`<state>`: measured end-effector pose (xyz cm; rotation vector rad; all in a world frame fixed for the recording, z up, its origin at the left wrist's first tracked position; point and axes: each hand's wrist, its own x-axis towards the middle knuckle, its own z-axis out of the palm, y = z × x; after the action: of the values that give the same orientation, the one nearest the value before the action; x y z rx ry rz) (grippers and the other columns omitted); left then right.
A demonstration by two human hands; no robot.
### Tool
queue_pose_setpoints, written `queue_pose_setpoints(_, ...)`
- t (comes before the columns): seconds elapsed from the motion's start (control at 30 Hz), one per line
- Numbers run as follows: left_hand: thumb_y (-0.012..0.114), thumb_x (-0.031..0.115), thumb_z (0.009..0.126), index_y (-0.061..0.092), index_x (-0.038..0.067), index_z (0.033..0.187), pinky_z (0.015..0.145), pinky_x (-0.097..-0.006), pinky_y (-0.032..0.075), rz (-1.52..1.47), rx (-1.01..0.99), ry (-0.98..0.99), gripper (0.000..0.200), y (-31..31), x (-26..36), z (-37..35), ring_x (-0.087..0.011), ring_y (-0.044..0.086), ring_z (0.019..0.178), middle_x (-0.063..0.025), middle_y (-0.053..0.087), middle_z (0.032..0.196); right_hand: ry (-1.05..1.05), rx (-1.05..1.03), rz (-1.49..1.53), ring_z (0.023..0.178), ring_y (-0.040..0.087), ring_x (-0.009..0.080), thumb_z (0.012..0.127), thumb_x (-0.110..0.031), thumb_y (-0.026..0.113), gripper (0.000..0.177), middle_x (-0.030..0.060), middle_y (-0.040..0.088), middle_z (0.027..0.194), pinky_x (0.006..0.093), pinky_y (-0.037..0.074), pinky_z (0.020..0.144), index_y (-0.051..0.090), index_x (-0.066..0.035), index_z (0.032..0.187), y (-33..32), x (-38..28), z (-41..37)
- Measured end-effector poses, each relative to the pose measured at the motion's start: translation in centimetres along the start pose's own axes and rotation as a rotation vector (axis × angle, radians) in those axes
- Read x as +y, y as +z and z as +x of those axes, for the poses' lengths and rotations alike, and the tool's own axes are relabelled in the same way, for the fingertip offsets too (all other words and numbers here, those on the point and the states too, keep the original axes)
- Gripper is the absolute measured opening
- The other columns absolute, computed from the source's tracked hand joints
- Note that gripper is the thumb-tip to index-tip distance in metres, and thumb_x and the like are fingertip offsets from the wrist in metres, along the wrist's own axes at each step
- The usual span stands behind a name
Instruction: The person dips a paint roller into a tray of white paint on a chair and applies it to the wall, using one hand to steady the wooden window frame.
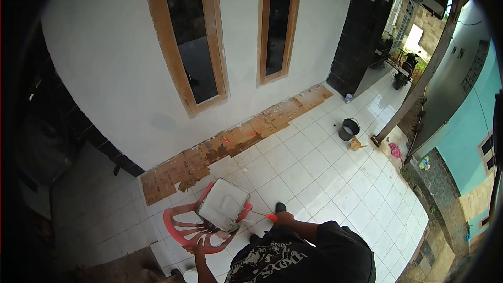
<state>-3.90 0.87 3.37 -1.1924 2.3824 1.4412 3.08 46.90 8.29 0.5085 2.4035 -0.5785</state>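
Observation:
My right hand (285, 218) is closed around the orange-red handle of a paint roller (271, 217). Its thin metal rod reaches left into a square paint tray (209, 187), where the roller head rests in white paint. Under the tray is a red plastic chair (175, 230) with a slatted back. My left hand (197, 249) is on the chair's back rim, its fingers apparently wrapped round the edge. A greyish-white rag or smear (233, 225) shows at the tray's near corner.
Cardboard strips (236, 139) lie along the base of a white wall (120, 73) with two wood-framed windows (222, 68). A black bucket (347, 130), an orange cat (357, 144) and a small paint can (349, 97) are on the tiles. A post (403, 110) stands right.

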Motion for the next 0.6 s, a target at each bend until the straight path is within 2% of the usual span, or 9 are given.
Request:
queue_pose_setpoints(0.07, 0.084, 0.042, 0.067, -0.019, 0.011, 0.152, 0.116, -0.0515, 0.027, 0.038, 0.015, -0.028, 0.137, 0.3, -0.8, 0.8, -0.0417, 0.015, 0.143, -0.0208, 0.008, 0.154, -0.003, 0.009, -0.01, 0.097, 0.069, 0.034, 0.085, -0.045, 0.062, 0.041, 0.0153, 0.072, 0.099, 0.0475, 0.054, 0.082, 0.072, -0.008, 0.1, -0.4, -0.9, 0.8)
queue_pose_setpoints(0.13, 0.083, 0.044, 0.067, -0.02, 0.011, 0.151, 0.117, -0.0515, 0.026, 0.057, 0.004, -0.031, 0.137, 0.3, -1.1, 1.1, -0.0413, 0.014, 0.144, -0.0209, 0.007, 0.154, -0.118, 0.103, -0.064, 0.096, 0.069, 0.0339, 0.086, -0.047, 0.062, 0.043, 0.0152, 0.072, 0.098, 0.0478, 0.055, 0.08, 0.071, -0.008, 0.102, -0.2, -2.4, 1.9)
queue_pose_setpoints(0.3, 0.081, 0.048, 0.068, -0.022, 0.011, 0.151, 0.118, -0.0515, 0.023, 0.104, -0.007, -0.054, 0.137, 0.2, -0.7, 1.3, -0.0406, 0.013, 0.144, -0.0207, 0.007, 0.154, -0.14, 0.067, -0.034, 0.094, 0.069, 0.0371, 0.086, -0.043, 0.064, 0.042, 0.0175, 0.071, 0.1, 0.0481, 0.055, 0.081, 0.068, -0.006, 0.106, -1.3, -6.2, 2.4)
queue_pose_setpoints(0.53, 0.084, 0.043, 0.067, -0.017, 0.014, 0.152, 0.116, -0.052, 0.026, 0.089, 0.041, -0.029, 0.135, 0.6, -1.1, 1.4, -0.0406, 0.019, 0.141, -0.0183, 0.015, 0.15, -0.103, 0.055, -0.069, 0.092, 0.069, 0.0368, 0.087, -0.048, 0.061, 0.047, 0.0185, 0.071, 0.098, 0.0489, 0.055, 0.079, 0.069, -0.004, 0.102, -0.1, -2.9, 1.2)
queue_pose_setpoints(0.6, 0.084, 0.043, 0.067, -0.016, 0.014, 0.152, 0.116, -0.0517, 0.026, 0.083, 0.064, -0.024, 0.135, 0.8, -1.5, 1.8, -0.0402, 0.019, 0.141, -0.0181, 0.015, 0.15, -0.157, -0.012, -0.043, 0.096, 0.068, 0.0382, 0.089, -0.044, 0.058, 0.047, 0.0211, 0.07, 0.102, 0.049, 0.054, 0.083, 0.068, -0.002, 0.105, -0.3, -2.2, 1.2)
